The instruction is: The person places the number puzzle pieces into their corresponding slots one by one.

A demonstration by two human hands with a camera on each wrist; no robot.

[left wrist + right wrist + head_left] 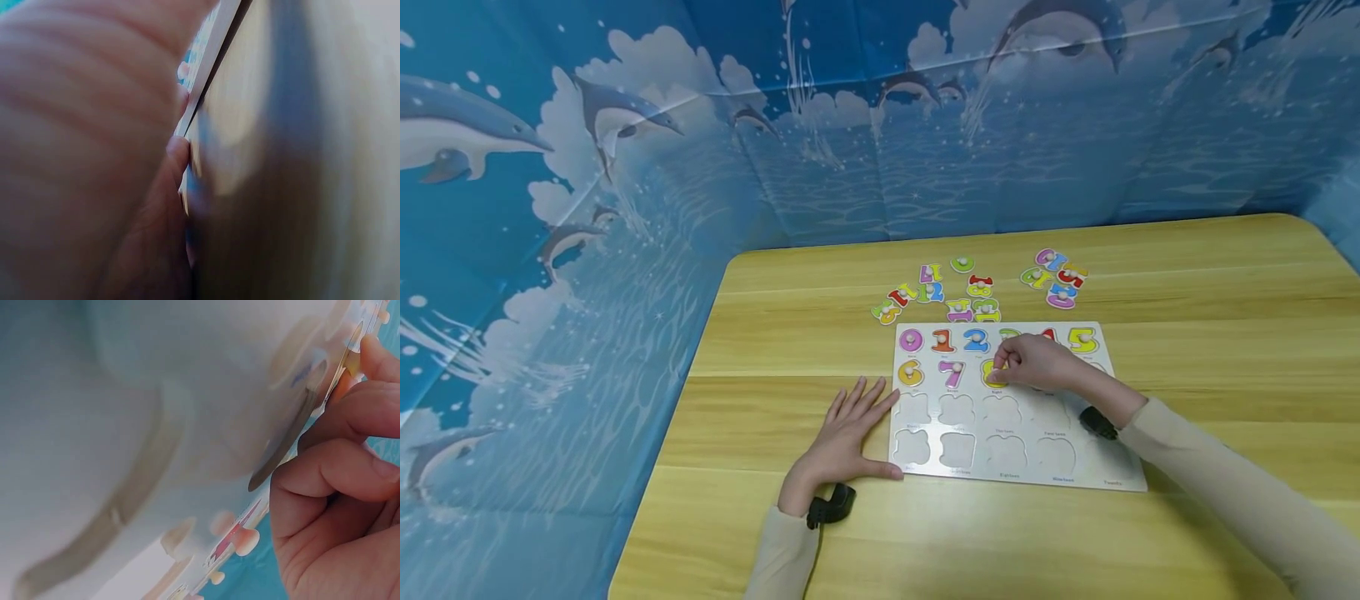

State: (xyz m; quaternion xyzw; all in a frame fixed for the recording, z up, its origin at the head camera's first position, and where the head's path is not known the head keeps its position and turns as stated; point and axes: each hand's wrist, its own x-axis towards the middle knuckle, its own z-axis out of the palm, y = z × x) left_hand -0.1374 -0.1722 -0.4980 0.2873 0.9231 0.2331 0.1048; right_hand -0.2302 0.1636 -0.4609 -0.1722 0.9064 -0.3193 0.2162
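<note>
A white number puzzle board [958, 477] lies flat on the table. My right hand [1039, 362] pinches the yellow number 8 piece [994, 377] in the board's second row; its knob is hidden by the fingertips. In the right wrist view, the curled fingers of that hand [340, 494] show close above the board surface [206, 444]. My left hand [844, 439] rests with spread fingers on the table at the board's left edge, fingertip and thumb touching it. The left wrist view shows mostly blurred palm [81, 144] beside the board's edge [212, 56].
Number pieces 0 [911, 340], 1 [943, 341], 2 [976, 340], 5 [1083, 340], 6 [911, 373] and 7 [951, 374] sit in the board. Its lower rows hold vacant recesses. Loose pieces [930, 292] lie behind it, with another cluster [1062, 296] at right.
</note>
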